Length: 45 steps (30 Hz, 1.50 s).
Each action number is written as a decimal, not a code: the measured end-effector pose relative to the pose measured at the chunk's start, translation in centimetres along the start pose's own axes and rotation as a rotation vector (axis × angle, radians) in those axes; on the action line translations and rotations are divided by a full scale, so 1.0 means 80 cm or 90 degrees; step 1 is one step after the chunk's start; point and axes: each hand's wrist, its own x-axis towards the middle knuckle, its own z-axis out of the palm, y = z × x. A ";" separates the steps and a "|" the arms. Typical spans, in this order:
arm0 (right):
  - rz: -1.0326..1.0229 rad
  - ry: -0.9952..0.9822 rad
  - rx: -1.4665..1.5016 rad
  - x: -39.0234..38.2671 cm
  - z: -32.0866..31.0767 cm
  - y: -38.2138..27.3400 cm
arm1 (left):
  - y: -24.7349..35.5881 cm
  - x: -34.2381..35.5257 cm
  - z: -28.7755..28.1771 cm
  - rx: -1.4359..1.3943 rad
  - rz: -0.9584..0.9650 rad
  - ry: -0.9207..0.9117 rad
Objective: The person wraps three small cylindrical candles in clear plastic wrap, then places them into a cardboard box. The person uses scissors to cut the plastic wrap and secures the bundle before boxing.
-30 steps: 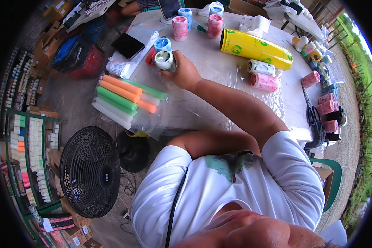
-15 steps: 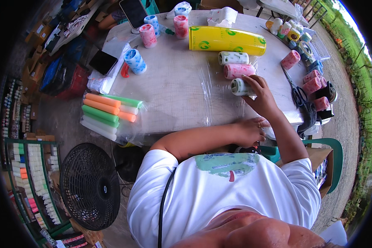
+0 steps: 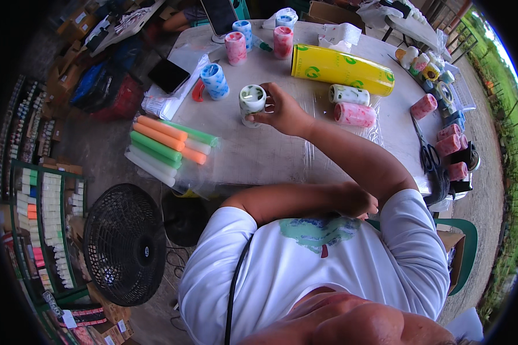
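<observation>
My right hand [image 3: 282, 110] is closed around a white pillar candle with green flecks [image 3: 252, 100]. The candle stands upright, its hollow top facing up, over the left-middle of the table. A blue-and-white candle [image 3: 214, 81] stands just beyond it to the left. My left hand [image 3: 358, 199] is by the near table edge, in front of my shirt, with its fingers curled. What it holds, if anything, is hidden. On the right lie a second green-flecked candle [image 3: 349, 94] and a pink-and-white candle [image 3: 355, 115], below a yellow film roll [image 3: 343, 69].
Long orange, green and white candles [image 3: 161, 138] lie in plastic at the left corner. A dark phone [image 3: 168, 76] rests on papers. Several mottled candles stand at the back. Scissors [image 3: 429, 154], a tape roll and pink candles line the right edge. A black fan [image 3: 125, 244] stands left.
My right hand has carried the green-flecked candle leftward from beside the pink one and turned it upright. My left hand has drawn in from the table edge, its fingers more curled. The view has shifted.
</observation>
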 end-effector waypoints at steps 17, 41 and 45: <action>-0.015 0.045 -0.263 -0.148 -0.109 -0.032 | -0.021 0.014 0.026 0.196 0.115 0.110; -0.086 0.044 -0.099 0.119 -0.021 -0.098 | -0.015 0.014 0.034 -0.006 -0.025 0.139; -0.127 0.180 0.081 -0.001 -0.119 -0.139 | -0.034 0.016 0.041 0.171 0.158 0.159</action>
